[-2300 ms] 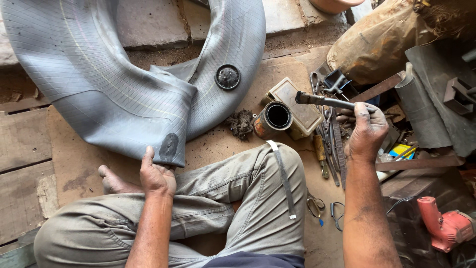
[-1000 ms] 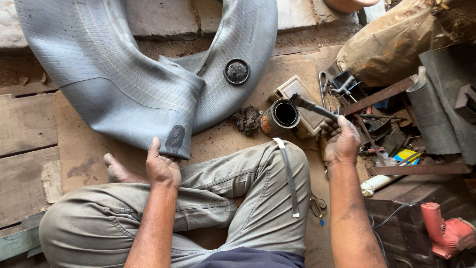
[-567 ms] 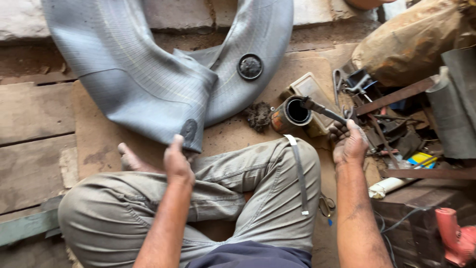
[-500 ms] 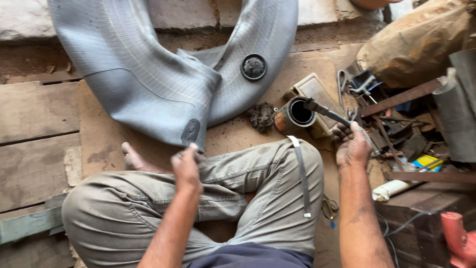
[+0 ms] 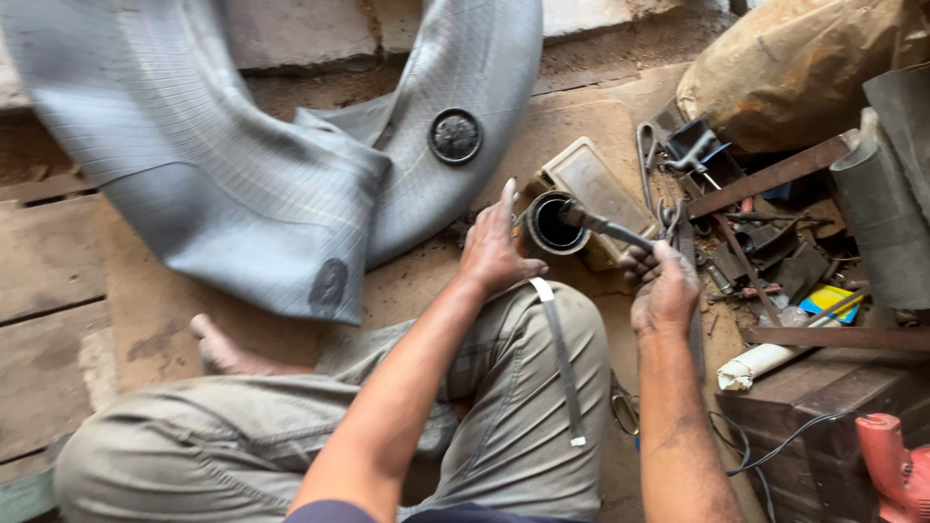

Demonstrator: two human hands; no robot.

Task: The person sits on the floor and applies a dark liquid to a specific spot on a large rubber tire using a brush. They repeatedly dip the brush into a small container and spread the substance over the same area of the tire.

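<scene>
Sitting on the brown board just beyond the bent knee (image 5: pixel 523 387): a small round can (image 5: pixel 555 223), open-topped, dark inside. Dipping into the can's mouth from its right: the tip of a slim metal tool (image 5: pixel 605 229). Clamping that tool's handle in a closed fist, just right of the can: the right hand (image 5: pixel 664 291). Reaching in at the can's left side: the left hand (image 5: pixel 494 252), fingers straight and apart, gripping nothing, lying against or just beside the can wall; actual contact hard to tell.

Probably paying off here: pressing the left palm firmly to the can wall so as to stop it tipping, and keeping the tool tip inside the rim, angling low and working gently, avoiding levering against the edge.

Lying just behind the can: a flat rectangular tin (image 5: pixel 591 179). Spreading to the can's left: a grey inner tube (image 5: pixel 242 184), folded over, carrying a round black patch (image 5: pixel 455 136). Piling up well to the can's right: metal scrap and hand tools (image 5: pixel 746 232), with a brown sack (image 5: pixel 794 68) behind them.
</scene>
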